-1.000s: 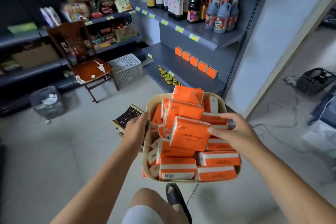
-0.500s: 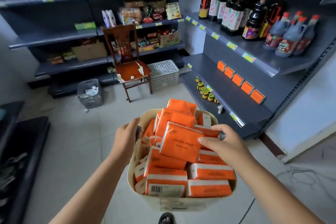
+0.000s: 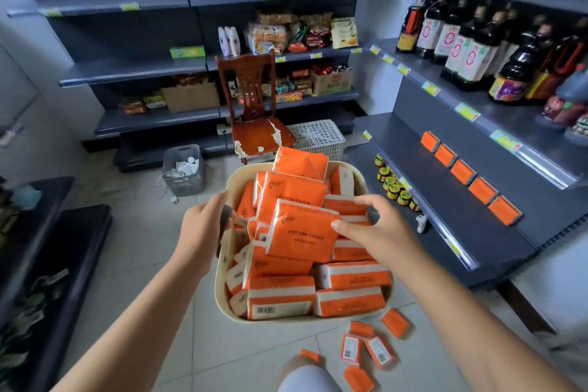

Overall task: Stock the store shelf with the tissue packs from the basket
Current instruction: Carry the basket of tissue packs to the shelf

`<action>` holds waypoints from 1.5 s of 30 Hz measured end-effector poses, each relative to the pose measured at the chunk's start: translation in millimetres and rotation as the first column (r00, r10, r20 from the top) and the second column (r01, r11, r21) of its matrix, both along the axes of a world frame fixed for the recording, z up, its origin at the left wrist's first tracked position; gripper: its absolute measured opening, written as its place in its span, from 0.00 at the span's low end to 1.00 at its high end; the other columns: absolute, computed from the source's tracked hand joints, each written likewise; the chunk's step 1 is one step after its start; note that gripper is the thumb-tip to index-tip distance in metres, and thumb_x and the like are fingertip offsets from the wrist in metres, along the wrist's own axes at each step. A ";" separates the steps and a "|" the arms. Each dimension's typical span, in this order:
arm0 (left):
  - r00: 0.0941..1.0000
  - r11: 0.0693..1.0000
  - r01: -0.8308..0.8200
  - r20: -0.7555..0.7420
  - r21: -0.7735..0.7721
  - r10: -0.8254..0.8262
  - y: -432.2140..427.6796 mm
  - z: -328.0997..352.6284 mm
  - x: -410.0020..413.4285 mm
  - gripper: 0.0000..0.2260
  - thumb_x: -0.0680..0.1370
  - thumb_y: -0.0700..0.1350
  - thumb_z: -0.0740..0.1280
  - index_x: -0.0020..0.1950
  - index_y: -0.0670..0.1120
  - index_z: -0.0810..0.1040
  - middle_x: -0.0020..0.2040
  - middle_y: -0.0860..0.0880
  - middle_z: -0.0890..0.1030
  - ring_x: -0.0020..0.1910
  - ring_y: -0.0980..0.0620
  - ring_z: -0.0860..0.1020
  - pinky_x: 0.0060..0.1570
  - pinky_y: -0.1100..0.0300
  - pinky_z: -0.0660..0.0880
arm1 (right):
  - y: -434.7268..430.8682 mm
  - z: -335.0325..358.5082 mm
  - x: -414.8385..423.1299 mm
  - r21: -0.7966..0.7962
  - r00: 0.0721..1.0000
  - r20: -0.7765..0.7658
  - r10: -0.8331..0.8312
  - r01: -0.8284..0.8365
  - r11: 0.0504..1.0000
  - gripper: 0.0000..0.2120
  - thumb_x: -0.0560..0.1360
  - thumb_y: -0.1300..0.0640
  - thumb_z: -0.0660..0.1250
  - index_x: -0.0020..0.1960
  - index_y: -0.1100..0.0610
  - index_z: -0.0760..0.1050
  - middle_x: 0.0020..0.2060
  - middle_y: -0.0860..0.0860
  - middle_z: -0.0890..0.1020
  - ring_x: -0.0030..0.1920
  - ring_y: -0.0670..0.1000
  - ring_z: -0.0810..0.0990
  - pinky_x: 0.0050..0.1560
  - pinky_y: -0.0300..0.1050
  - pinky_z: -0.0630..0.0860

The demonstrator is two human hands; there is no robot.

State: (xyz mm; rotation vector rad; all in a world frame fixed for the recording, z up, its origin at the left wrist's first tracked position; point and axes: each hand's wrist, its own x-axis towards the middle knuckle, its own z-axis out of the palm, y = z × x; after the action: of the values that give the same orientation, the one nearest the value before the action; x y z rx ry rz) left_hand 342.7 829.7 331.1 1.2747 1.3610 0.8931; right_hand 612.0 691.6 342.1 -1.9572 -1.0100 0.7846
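The left hand [image 3: 203,229] grips the handle [image 3: 225,219] on the left rim of the cream basket [image 3: 222,280], which is heaped with orange tissue packs [image 3: 350,275]. The right hand [image 3: 378,232] pinches the top tissue pack [image 3: 302,232]. Five shelved packs [image 3: 463,172] line the right shelf [image 3: 445,216], and loose packs [image 3: 380,352] lie on the near floor [image 3: 222,344].

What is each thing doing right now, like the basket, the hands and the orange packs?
basket, heaped full, held off the floor.
left hand, grips the basket.
right hand, pinches the top pack.
top pack, tilted on the pile.
shelf packs, five in a row.
floor packs, lying scattered.
chair, upright, seat peeling.
bottles, standing upright.
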 end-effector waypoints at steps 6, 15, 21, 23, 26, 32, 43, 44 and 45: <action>0.997 0.996 -0.072 0.027 -0.054 0.073 49.4 -7.3 -4.6 0.20 0.81 0.53 0.64 0.40 0.38 0.82 0.33 0.43 0.79 0.34 0.46 0.78 0.47 0.49 0.78 | 73.2 2.0 11.6 -0.004 0.998 -0.006 0.060 -0.061 0.998 0.34 0.69 0.40 0.80 0.71 0.45 0.74 0.61 0.42 0.77 0.56 0.42 0.76 0.43 0.33 0.69; 0.997 0.985 -0.071 -0.024 -0.160 0.068 140.6 -45.1 -3.6 0.20 0.70 0.57 0.66 0.42 0.39 0.81 0.34 0.42 0.78 0.33 0.46 0.77 0.44 0.50 0.76 | 197.0 -34.2 21.5 -0.050 0.990 -0.087 0.110 -0.115 0.992 0.33 0.68 0.40 0.80 0.69 0.40 0.69 0.60 0.41 0.81 0.58 0.46 0.80 0.55 0.48 0.78; 0.995 0.978 -0.087 -0.073 -0.190 0.074 233.7 -59.7 12.8 0.23 0.83 0.50 0.63 0.41 0.32 0.81 0.33 0.41 0.80 0.33 0.41 0.78 0.41 0.52 0.77 | 281.2 -61.1 33.9 -0.115 0.990 -0.121 0.079 -0.093 0.989 0.37 0.67 0.39 0.80 0.72 0.41 0.69 0.62 0.41 0.79 0.62 0.48 0.79 0.55 0.48 0.79; 0.996 0.979 -0.061 -0.074 -0.196 0.047 266.0 -58.4 17.1 0.22 0.83 0.50 0.63 0.36 0.37 0.83 0.32 0.40 0.80 0.33 0.41 0.77 0.41 0.52 0.76 | 310.5 -67.7 38.9 -0.132 0.990 -0.126 0.065 -0.082 0.988 0.39 0.64 0.35 0.79 0.71 0.38 0.69 0.64 0.43 0.79 0.63 0.49 0.80 0.60 0.54 0.80; 0.996 0.980 -0.025 -0.086 -0.200 0.008 313.1 -54.3 20.8 0.23 0.82 0.48 0.63 0.29 0.43 0.83 0.32 0.35 0.80 0.31 0.41 0.76 0.40 0.53 0.76 | 358.7 -68.7 42.8 -0.127 0.989 -0.142 0.046 -0.064 0.990 0.38 0.61 0.33 0.78 0.68 0.37 0.70 0.63 0.43 0.80 0.62 0.50 0.81 0.60 0.57 0.82; 0.995 0.980 0.041 -0.076 -0.194 -0.057 425.4 -55.0 25.7 0.23 0.82 0.50 0.62 0.34 0.38 0.84 0.37 0.29 0.82 0.33 0.39 0.79 0.45 0.50 0.77 | 468.0 -68.8 50.3 -0.093 0.991 -0.126 -0.035 0.023 0.995 0.37 0.61 0.33 0.79 0.67 0.37 0.71 0.62 0.42 0.80 0.63 0.48 0.80 0.57 0.51 0.81; 0.930 0.920 0.343 -0.073 -0.191 -0.361 660.3 -56.9 75.2 0.25 0.84 0.53 0.61 0.39 0.36 0.85 0.38 0.32 0.83 0.34 0.38 0.80 0.44 0.48 0.78 | 628.5 -79.2 72.2 -0.114 0.943 -0.115 -0.312 0.299 0.947 0.34 0.62 0.32 0.78 0.65 0.38 0.75 0.58 0.43 0.83 0.56 0.47 0.83 0.54 0.52 0.83; 0.923 0.912 0.355 -0.080 -0.207 -0.377 677.6 -56.4 83.6 0.25 0.84 0.53 0.61 0.40 0.36 0.84 0.38 0.33 0.83 0.34 0.39 0.81 0.45 0.48 0.79 | 638.6 -76.4 76.3 -0.114 0.939 -0.121 -0.322 0.310 0.944 0.33 0.64 0.33 0.78 0.66 0.39 0.76 0.58 0.43 0.83 0.56 0.46 0.83 0.52 0.50 0.82; 0.917 0.903 0.366 -0.083 -0.224 -0.391 694.9 -56.3 92.7 0.25 0.84 0.54 0.61 0.41 0.35 0.84 0.38 0.34 0.84 0.35 0.40 0.82 0.46 0.48 0.79 | 648.7 -75.0 81.3 -0.116 0.934 -0.121 -0.336 0.323 0.939 0.33 0.65 0.35 0.79 0.67 0.40 0.76 0.58 0.43 0.83 0.56 0.46 0.83 0.50 0.47 0.81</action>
State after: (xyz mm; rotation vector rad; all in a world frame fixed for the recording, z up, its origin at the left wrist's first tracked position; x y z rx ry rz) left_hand 435.4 1524.6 274.8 1.3892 1.2062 0.3970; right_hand 693.3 1340.4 267.1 -2.0488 -0.5481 0.7749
